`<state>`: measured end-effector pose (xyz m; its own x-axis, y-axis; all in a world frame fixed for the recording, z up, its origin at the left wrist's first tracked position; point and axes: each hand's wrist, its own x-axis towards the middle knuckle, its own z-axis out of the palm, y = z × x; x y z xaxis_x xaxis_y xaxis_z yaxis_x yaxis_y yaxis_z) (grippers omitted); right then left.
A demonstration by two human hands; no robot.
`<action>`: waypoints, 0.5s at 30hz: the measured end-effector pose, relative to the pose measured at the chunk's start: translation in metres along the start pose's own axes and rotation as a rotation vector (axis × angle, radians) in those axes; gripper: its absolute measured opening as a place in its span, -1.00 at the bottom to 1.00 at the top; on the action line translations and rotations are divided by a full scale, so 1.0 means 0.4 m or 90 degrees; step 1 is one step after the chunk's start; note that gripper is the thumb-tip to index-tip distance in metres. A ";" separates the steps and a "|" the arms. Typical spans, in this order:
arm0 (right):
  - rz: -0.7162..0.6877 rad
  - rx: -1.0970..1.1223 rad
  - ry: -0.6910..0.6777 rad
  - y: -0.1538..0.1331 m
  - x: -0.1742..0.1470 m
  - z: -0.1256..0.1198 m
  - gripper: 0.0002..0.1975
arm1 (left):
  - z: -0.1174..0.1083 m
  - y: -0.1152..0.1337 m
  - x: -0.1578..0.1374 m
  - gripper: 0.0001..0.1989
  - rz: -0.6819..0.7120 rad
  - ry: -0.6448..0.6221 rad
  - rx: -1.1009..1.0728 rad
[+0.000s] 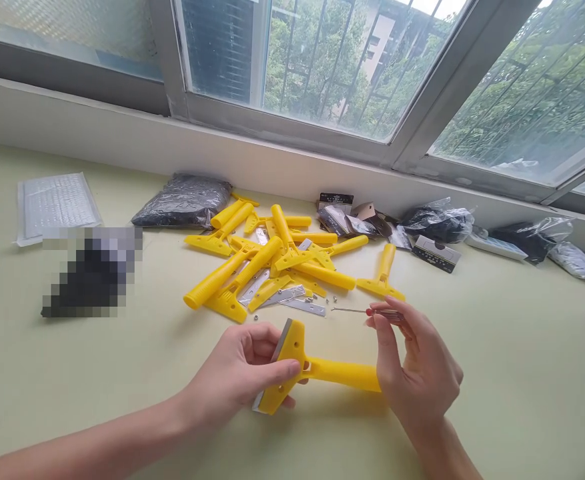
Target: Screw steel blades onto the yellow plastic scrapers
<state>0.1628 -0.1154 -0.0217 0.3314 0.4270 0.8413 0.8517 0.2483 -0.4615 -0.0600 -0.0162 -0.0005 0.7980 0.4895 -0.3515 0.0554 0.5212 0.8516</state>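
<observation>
My left hand (pixel 252 367) is closed around the head of a yellow scraper (pixel 342 373), thumb on its upper face. A metal blade (pixel 285 340) shows along the head's left edge, and the handle points right. In my right hand (pixel 417 367) is a small screwdriver (pixel 385 315) with a reddish handle, its thin shaft pointing left. The heel of that hand overlaps the end of the scraper's handle; whether they touch I cannot tell. Just beyond, loose blades (pixel 305 307) and small screws (pixel 328 299) lie on the table beside a heap of yellow scraper parts (pixel 252 267).
One more yellow scraper (pixel 385 273) lies apart, right of the heap. Along the window wall are a black plastic package (pixel 182 200), cardboard cards (pixel 435 255) and several bagged items (pixel 437 220). A bubble-wrap sheet (pixel 57 207) and a blurred dark object (pixel 92 277) lie at left.
</observation>
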 end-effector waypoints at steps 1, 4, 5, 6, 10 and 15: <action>0.006 0.018 0.023 -0.009 0.003 0.001 -0.53 | -0.001 0.002 0.000 -0.62 -0.004 -0.001 0.001; 0.056 0.071 0.050 -0.050 0.014 -0.006 -0.55 | -0.003 0.005 0.001 -0.59 -0.005 0.001 -0.002; 0.081 0.080 0.046 -0.067 0.017 -0.014 -0.57 | -0.004 0.004 0.002 -0.58 -0.004 0.002 -0.005; 0.105 0.082 0.035 -0.085 0.018 -0.023 -0.60 | -0.004 0.003 0.003 -0.58 -0.002 0.003 -0.010; 0.062 0.038 -0.114 -0.142 -0.004 -0.068 -0.62 | -0.004 -0.002 0.006 -0.61 0.005 0.014 -0.023; -0.010 0.008 -0.027 -0.170 -0.052 -0.071 -0.51 | -0.001 -0.001 0.004 -0.60 0.005 0.022 -0.025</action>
<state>0.1094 -0.1659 0.0001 0.3007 0.4591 0.8360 0.8516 0.2653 -0.4520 -0.0589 -0.0153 -0.0017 0.7769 0.5175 -0.3586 0.0244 0.5444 0.8385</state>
